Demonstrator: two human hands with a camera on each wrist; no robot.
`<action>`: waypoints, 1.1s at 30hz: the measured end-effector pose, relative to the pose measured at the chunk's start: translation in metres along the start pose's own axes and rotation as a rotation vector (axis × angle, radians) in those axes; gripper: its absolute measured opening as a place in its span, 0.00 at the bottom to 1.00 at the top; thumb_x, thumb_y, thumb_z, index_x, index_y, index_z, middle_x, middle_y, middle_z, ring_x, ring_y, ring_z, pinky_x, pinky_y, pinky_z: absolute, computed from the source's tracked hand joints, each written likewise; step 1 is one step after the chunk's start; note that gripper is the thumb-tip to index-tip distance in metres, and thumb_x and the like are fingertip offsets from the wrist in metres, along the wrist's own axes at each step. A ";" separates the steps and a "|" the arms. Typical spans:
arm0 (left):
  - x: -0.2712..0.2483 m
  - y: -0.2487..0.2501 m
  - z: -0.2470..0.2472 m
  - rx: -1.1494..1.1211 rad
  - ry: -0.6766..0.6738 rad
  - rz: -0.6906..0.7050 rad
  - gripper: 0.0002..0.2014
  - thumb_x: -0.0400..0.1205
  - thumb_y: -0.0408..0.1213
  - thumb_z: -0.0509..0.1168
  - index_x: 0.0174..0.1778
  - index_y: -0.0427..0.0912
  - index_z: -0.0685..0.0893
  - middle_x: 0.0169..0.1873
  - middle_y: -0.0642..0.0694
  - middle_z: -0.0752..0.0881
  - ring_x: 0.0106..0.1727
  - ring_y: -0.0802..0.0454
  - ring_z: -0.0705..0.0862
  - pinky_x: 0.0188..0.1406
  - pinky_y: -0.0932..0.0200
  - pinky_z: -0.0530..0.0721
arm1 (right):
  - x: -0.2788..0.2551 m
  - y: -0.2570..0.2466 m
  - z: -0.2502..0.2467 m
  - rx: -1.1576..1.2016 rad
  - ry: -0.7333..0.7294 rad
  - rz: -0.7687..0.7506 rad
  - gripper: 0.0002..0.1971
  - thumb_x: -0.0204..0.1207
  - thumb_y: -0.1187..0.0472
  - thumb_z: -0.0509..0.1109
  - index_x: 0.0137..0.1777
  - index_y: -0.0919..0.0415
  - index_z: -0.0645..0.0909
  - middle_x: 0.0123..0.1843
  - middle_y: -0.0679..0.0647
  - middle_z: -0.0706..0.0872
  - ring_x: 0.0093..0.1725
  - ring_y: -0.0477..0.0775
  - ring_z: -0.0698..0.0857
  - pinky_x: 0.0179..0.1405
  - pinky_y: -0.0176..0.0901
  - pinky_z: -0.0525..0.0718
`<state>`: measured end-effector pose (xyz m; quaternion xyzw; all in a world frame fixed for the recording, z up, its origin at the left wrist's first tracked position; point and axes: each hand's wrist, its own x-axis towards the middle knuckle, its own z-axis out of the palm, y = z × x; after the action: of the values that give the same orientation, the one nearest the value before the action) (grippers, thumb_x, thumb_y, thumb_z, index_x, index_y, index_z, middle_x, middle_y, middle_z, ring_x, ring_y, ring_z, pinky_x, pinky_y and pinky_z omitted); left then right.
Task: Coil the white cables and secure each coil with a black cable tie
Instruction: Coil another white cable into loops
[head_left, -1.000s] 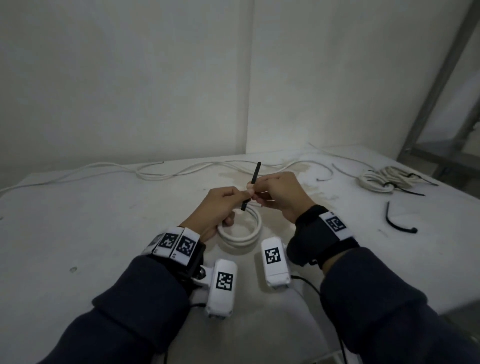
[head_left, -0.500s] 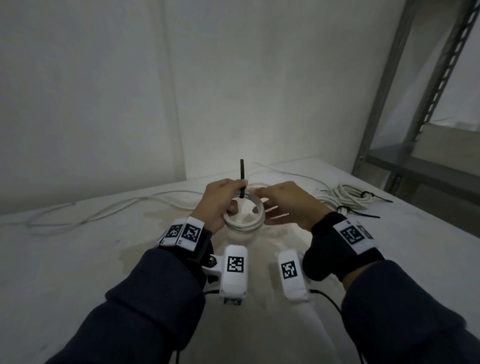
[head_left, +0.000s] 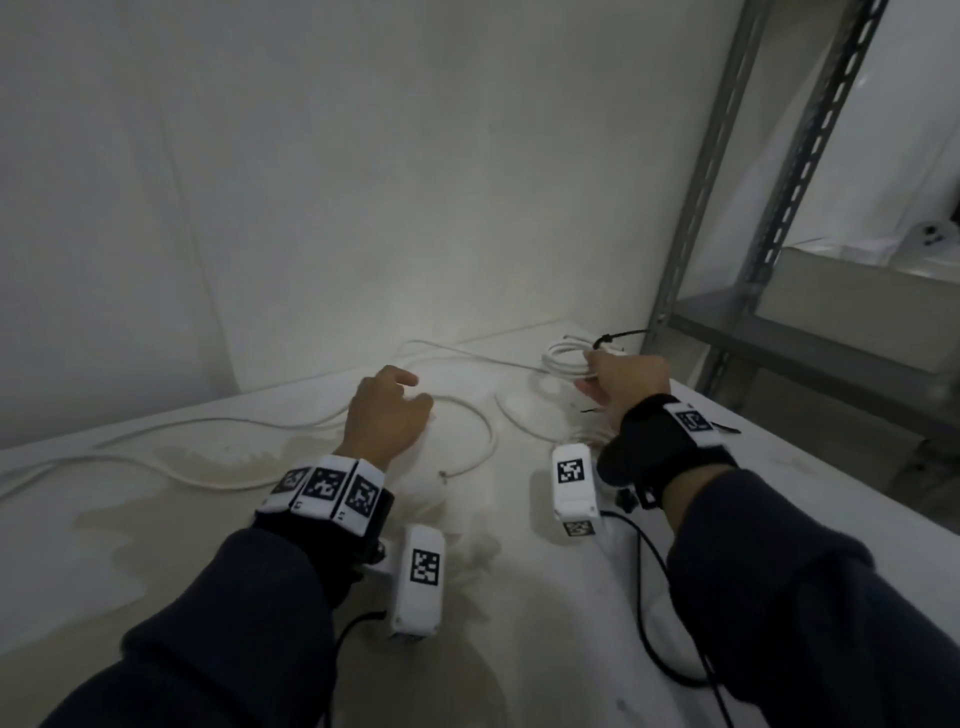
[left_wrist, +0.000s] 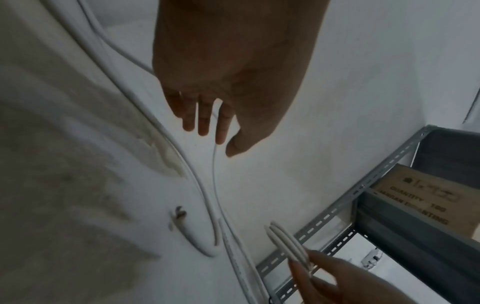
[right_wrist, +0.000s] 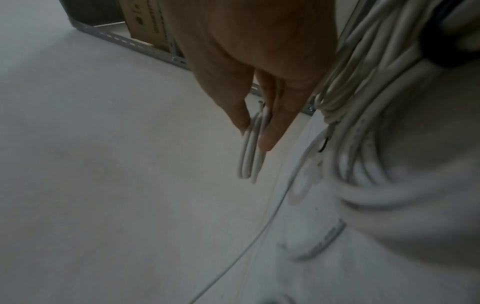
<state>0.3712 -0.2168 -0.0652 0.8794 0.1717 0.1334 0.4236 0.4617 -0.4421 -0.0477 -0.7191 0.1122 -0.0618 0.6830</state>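
My right hand (head_left: 597, 374) pinches a small white cable coil (head_left: 563, 361) between thumb and fingers, raised at the table's far right. A black cable tie (head_left: 615, 336) sticks out from the coil. The right wrist view shows the coil (right_wrist: 252, 148) edge-on in my right hand (right_wrist: 255, 133). My left hand (head_left: 410, 389) hovers, fingers relaxed, over a loose white cable (head_left: 488, 431) that curves across the table. In the left wrist view my left hand (left_wrist: 221, 142) holds nothing, and a thin cable (left_wrist: 214, 164) runs under the fingertips.
A larger bundle of coiled white cables (right_wrist: 376, 102) with a black tie (right_wrist: 441, 47) lies by my right wrist. A grey metal shelf rack (head_left: 727, 208) stands just beyond the table's right end, holding a cardboard box (left_wrist: 415, 197). More loose cable (head_left: 156, 462) trails left.
Both hands held the small coil with its tie upright in front of me. Now the right hand has carried it to the far right; the left let go and moved over the loose cable.
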 end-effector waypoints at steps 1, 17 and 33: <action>0.001 0.002 0.001 0.001 -0.007 0.029 0.14 0.80 0.39 0.67 0.62 0.43 0.81 0.55 0.44 0.81 0.61 0.43 0.81 0.58 0.57 0.78 | 0.010 0.000 0.001 -0.155 0.043 -0.014 0.15 0.80 0.58 0.68 0.61 0.68 0.80 0.48 0.59 0.87 0.47 0.59 0.88 0.55 0.48 0.86; -0.023 0.008 0.001 -0.011 -0.279 0.201 0.10 0.82 0.36 0.66 0.55 0.36 0.86 0.40 0.49 0.83 0.45 0.54 0.79 0.45 0.64 0.75 | -0.002 -0.009 0.014 -0.423 -0.181 -0.021 0.22 0.77 0.62 0.70 0.69 0.68 0.74 0.60 0.62 0.80 0.61 0.64 0.84 0.46 0.45 0.87; -0.162 -0.019 -0.140 -1.185 -0.326 -0.314 0.37 0.78 0.67 0.57 0.61 0.32 0.77 0.56 0.33 0.85 0.54 0.39 0.86 0.54 0.47 0.84 | -0.228 -0.089 0.038 -0.265 -1.312 -0.107 0.12 0.79 0.75 0.60 0.53 0.69 0.85 0.29 0.54 0.81 0.28 0.48 0.78 0.30 0.34 0.77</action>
<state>0.1681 -0.1752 -0.0096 0.4688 0.1288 0.0067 0.8738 0.2568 -0.3457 0.0536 -0.6901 -0.3552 0.3685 0.5117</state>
